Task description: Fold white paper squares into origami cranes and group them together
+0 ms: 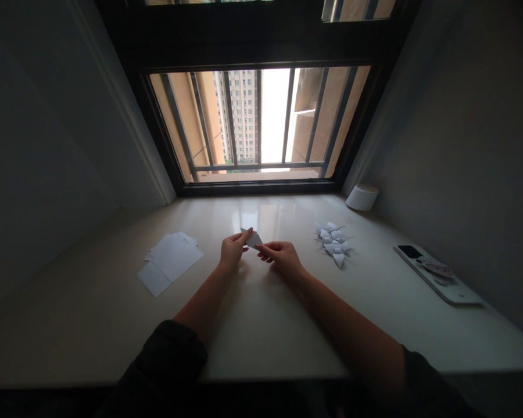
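Note:
A small folded piece of white paper (pixel 252 238) is held up between both hands, just above the middle of the white sill. My left hand (pixel 233 248) pinches its upper left end between thumb and fingers. At its lower right corner, my right hand (pixel 282 255) grips it with the fingertips. To the left lies a loose stack of white paper sheets (pixel 176 257), fanned unevenly. On the right, several folded white paper pieces (pixel 333 241) with pointed ends sit close together in a cluster. Fingers cover part of the held paper, so its full shape is hidden.
A phone (pixel 438 278) with something attached to its back lies at the right. Near the window's right corner stands a small white rounded object (pixel 362 197). The dark-framed window (pixel 261 188) with bars closes off the back, and walls flank both sides.

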`<action>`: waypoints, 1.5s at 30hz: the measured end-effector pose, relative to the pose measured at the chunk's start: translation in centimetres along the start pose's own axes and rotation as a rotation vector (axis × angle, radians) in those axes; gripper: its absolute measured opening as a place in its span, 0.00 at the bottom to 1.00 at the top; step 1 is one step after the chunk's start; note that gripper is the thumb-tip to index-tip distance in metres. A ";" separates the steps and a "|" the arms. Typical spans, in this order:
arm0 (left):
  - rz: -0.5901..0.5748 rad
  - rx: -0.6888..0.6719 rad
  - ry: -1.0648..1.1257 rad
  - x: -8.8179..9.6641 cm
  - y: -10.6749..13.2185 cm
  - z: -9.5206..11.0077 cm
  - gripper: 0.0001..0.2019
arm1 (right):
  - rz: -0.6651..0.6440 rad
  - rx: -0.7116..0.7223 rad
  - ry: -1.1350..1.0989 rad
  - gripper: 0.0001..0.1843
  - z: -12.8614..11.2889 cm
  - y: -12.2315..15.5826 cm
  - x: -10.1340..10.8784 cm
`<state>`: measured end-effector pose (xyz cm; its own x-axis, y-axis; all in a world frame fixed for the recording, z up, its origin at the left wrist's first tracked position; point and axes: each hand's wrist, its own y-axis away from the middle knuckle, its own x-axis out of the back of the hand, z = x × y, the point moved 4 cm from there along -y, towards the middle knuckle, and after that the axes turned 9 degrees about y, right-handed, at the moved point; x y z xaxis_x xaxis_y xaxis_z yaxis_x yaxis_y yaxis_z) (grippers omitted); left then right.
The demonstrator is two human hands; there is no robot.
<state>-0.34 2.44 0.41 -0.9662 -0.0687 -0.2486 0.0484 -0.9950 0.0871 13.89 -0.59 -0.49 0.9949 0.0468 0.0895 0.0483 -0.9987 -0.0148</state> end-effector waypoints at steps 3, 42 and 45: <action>0.016 0.003 0.023 0.2 -0.3 -0.2 0.23 | -0.010 0.002 -0.002 0.20 0.2 -0.1 -0.1; -0.215 0.068 0.000 -0.3 -0.3 -0.8 0.21 | 0.335 0.612 0.837 0.12 -1.4 0.5 1.6; -0.231 0.013 -0.058 -0.4 -0.3 -0.7 0.22 | 0.342 0.535 0.743 0.13 -1.3 0.4 1.7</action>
<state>0.21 2.75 -0.21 -0.9641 0.1654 -0.2076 -0.1786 -0.9828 0.0465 15.48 -0.94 0.99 0.6620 -0.4508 0.5988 -0.0158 -0.8072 -0.5901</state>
